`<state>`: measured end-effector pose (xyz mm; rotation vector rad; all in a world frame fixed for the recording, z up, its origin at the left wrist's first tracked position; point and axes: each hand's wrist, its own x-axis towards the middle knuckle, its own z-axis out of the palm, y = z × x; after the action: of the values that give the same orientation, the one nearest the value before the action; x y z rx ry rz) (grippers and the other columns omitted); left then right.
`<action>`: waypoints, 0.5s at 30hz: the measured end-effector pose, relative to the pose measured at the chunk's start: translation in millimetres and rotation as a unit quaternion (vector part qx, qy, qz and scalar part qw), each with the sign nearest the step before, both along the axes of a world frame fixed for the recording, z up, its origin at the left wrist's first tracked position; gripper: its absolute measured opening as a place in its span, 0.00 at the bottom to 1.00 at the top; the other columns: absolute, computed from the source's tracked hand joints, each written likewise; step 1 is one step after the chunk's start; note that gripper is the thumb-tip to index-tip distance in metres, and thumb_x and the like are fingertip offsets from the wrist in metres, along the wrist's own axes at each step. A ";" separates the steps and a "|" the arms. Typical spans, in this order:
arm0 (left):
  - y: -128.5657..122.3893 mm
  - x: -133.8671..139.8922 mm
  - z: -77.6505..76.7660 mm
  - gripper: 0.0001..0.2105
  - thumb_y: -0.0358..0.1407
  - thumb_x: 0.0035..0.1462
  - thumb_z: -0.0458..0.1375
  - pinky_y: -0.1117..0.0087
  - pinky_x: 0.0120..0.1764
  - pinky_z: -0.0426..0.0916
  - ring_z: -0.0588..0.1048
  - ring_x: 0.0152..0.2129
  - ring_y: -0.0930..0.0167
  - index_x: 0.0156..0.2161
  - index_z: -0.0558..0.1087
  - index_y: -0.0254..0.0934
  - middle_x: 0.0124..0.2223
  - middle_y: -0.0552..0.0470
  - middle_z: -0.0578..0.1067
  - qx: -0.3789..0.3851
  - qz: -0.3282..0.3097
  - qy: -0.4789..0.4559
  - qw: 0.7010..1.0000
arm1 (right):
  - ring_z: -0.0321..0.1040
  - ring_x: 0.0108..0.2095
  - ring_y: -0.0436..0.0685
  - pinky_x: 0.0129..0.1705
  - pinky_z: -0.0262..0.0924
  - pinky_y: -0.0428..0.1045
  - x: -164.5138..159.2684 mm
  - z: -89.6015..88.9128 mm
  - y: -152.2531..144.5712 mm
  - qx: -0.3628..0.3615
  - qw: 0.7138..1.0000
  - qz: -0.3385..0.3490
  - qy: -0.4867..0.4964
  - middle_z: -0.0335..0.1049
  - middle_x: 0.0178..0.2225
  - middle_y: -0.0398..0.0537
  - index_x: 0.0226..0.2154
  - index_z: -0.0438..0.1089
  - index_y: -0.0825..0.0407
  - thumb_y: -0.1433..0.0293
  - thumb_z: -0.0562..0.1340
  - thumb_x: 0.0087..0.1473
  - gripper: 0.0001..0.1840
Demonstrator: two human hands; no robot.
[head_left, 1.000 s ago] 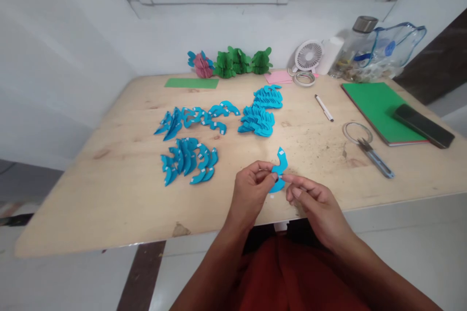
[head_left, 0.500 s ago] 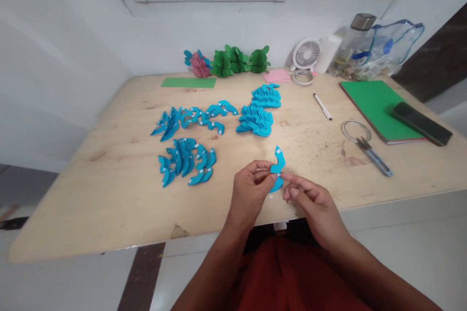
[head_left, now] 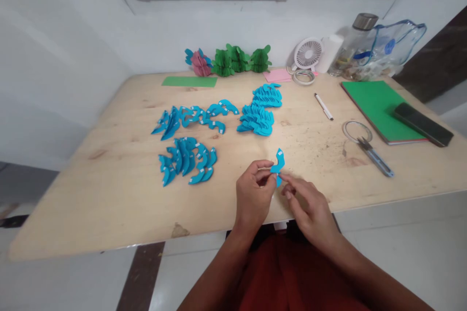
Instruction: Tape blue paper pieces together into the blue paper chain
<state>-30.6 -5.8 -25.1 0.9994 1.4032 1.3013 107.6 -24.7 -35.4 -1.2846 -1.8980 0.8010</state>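
Observation:
Above the table's front edge, my left hand (head_left: 256,189) pinches a curved blue paper piece (head_left: 279,160) between thumb and fingers. The paper stands up in an S-like curve, with small white squares on its tip and near its middle. Its lower part is partly hidden by my fingers. My right hand (head_left: 308,201) has its index fingertip against the paper's right edge near the middle white square; the thumb is apart from it. Similar blue paper pieces with white squares lie in groups at the left (head_left: 186,155) and beyond (head_left: 197,115). Stacked blue pieces (head_left: 256,119) sit farther back.
Right of my hands lie snippers (head_left: 375,156), a tape roll (head_left: 357,131), a pen (head_left: 323,106), and a phone (head_left: 423,124) on a green pad (head_left: 379,107). Along the wall stand green paper figures (head_left: 239,60), a pink one (head_left: 200,63), a fan (head_left: 308,53) and a bottle (head_left: 359,39).
The paper's lower part has turned and shows narrower. My right hand has shifted slightly down, its thumb farther from the index finger. My left hand keeps its pinch.

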 end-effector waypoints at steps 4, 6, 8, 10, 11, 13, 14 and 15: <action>0.1 2.2 2.4 0.08 0.27 0.48 0.58 0.73 0.34 0.71 0.78 0.28 0.71 0.36 0.71 0.36 0.29 0.53 0.80 0.026 0.026 0.038 0.999 | 0.69 0.36 0.58 0.41 0.58 0.55 2.4 -5.4 2.1 0.109 0.987 0.014 -0.119 0.73 0.34 0.50 0.53 0.65 0.52 0.76 0.52 0.57 0.21; -0.2 3.7 3.0 0.08 0.27 0.48 0.58 0.72 0.34 0.71 0.79 0.28 0.70 0.35 0.71 0.37 0.29 0.54 0.80 0.031 0.035 0.042 0.998 | 0.69 0.35 0.58 0.41 0.58 0.55 2.2 -5.5 2.0 0.106 0.986 0.013 -0.129 0.73 0.33 0.50 0.53 0.64 0.52 0.75 0.52 0.56 0.22; -0.5 5.0 3.2 0.08 0.27 0.48 0.58 0.72 0.34 0.72 0.79 0.28 0.70 0.35 0.72 0.37 0.29 0.54 0.80 0.031 0.044 0.041 0.998 | 0.69 0.35 0.58 0.41 0.58 0.55 1.6 -3.7 1.1 0.087 0.990 0.007 -0.114 0.73 0.33 0.49 0.53 0.65 0.49 0.75 0.53 0.56 0.22; -0.7 5.7 3.6 0.08 0.28 0.47 0.59 0.72 0.35 0.72 0.79 0.28 0.70 0.35 0.72 0.38 0.30 0.53 0.80 0.033 0.050 0.040 0.997 | 0.68 0.35 0.58 0.42 0.58 0.56 1.2 -1.5 0.1 0.053 0.996 -0.009 -0.075 0.73 0.33 0.47 0.51 0.66 0.47 0.73 0.53 0.57 0.20; -0.8 5.7 3.9 0.08 0.27 0.47 0.59 0.72 0.35 0.72 0.79 0.28 0.70 0.35 0.72 0.38 0.30 0.53 0.80 0.035 0.052 0.041 0.997 | 0.68 0.35 0.57 0.43 0.59 0.56 1.3 -0.5 0.0 0.030 0.998 -0.023 -0.045 0.73 0.32 0.47 0.51 0.66 0.47 0.72 0.53 0.57 0.19; -0.8 5.2 4.5 0.08 0.27 0.47 0.59 0.72 0.35 0.71 0.79 0.28 0.70 0.35 0.72 0.38 0.29 0.54 0.79 0.039 0.053 0.046 0.997 | 0.68 0.35 0.56 0.44 0.59 0.55 1.9 0.9 1.2 -0.021 0.998 -0.060 0.023 0.71 0.30 0.46 0.50 0.66 0.48 0.70 0.54 0.58 0.17; -0.7 4.8 4.8 0.08 0.27 0.47 0.59 0.72 0.35 0.71 0.78 0.28 0.70 0.35 0.72 0.38 0.29 0.54 0.79 0.040 0.052 0.048 0.997 | 0.68 0.35 0.56 0.44 0.60 0.54 2.3 1.3 2.7 -0.045 0.994 -0.077 0.057 0.71 0.30 0.46 0.49 0.66 0.49 0.69 0.54 0.58 0.17; -0.6 4.4 4.9 0.08 0.27 0.47 0.59 0.72 0.35 0.71 0.78 0.28 0.70 0.35 0.72 0.38 0.29 0.54 0.79 0.040 0.050 0.048 0.997 | 0.68 0.35 0.56 0.44 0.60 0.54 2.5 1.7 4.8 -0.067 0.990 -0.089 0.085 0.70 0.30 0.45 0.48 0.67 0.49 0.67 0.55 0.58 0.15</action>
<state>-26.2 -6.5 -20.2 1.0688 1.5008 1.4093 110.1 -20.0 -33.7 -1.3985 -1.5931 0.9258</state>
